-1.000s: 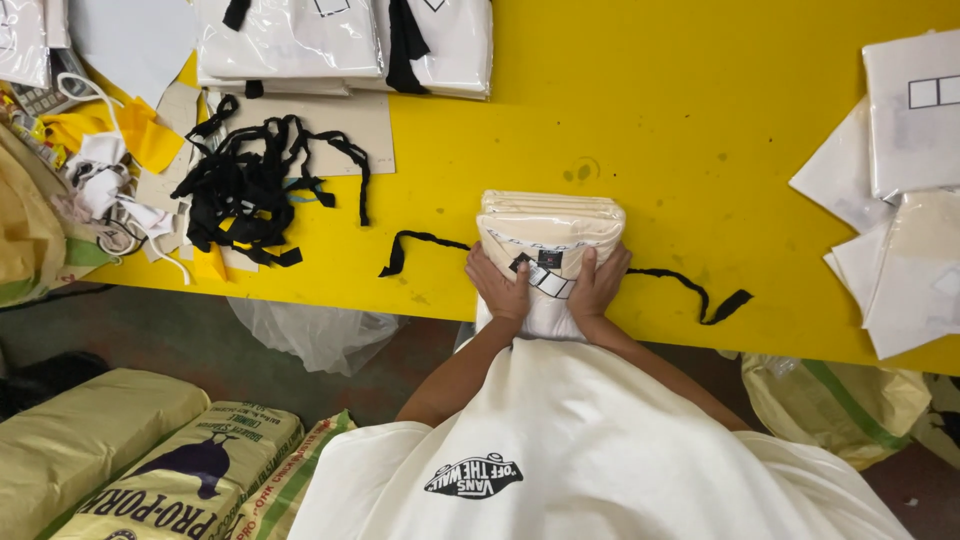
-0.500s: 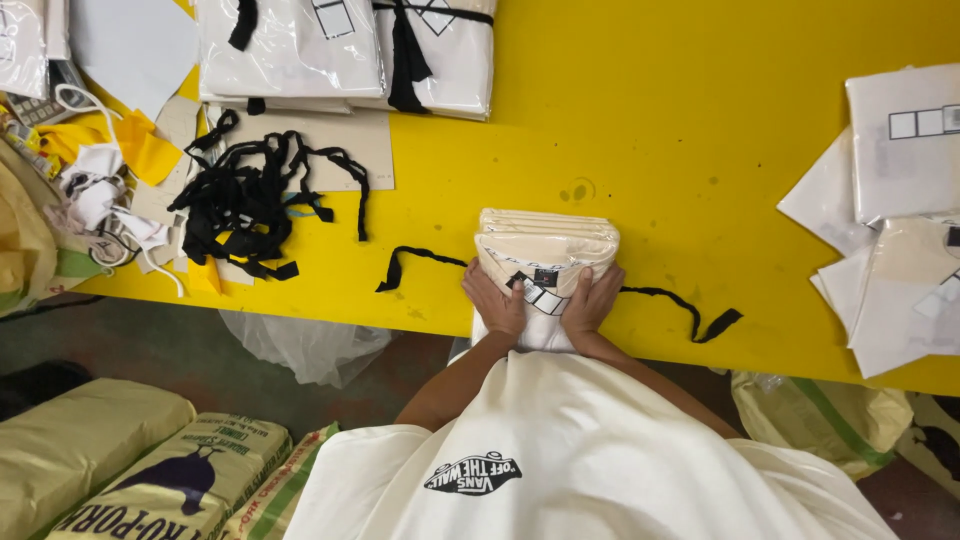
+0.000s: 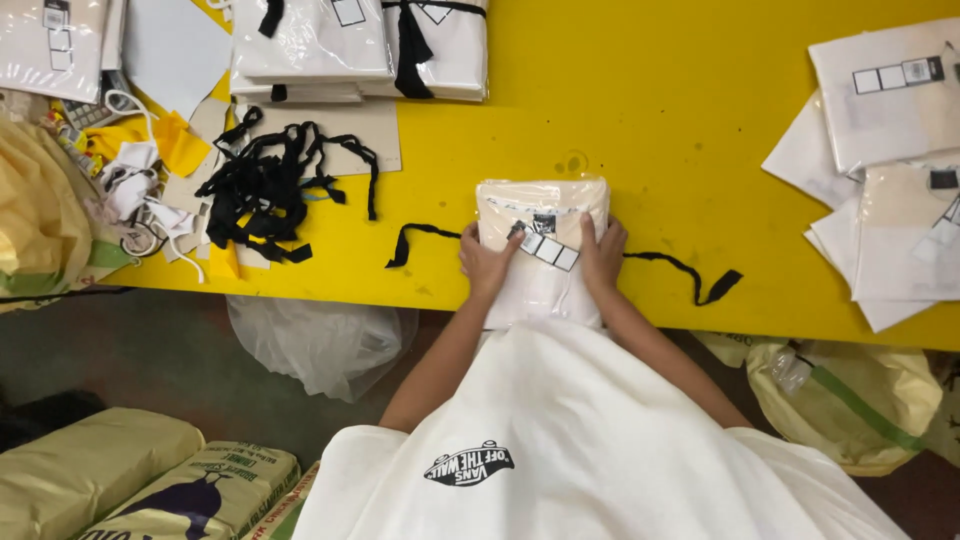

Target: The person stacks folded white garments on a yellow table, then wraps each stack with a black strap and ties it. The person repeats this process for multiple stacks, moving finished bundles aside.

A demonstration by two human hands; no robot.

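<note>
Nothing's really shifted: left hand [image 3: 487, 262] and right hand [image 3: 601, 250] still press flat, steadying the cream bundle [image 3: 542, 215] over the black ribbon [image 3: 680, 270] on the bench [image 3: 650, 120].

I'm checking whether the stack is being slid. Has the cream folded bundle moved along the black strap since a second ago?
No. The cream folded bundle sits over the same stretch of black strap, between both hands; only the camera shifted.

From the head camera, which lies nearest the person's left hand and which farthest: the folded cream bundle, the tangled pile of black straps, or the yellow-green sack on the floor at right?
From the left hand:
1. Folded cream bundle, touching it.
2. Tangled pile of black straps, up-left on the yellow table.
3. Yellow-green sack, far right, below the table edge.
</note>
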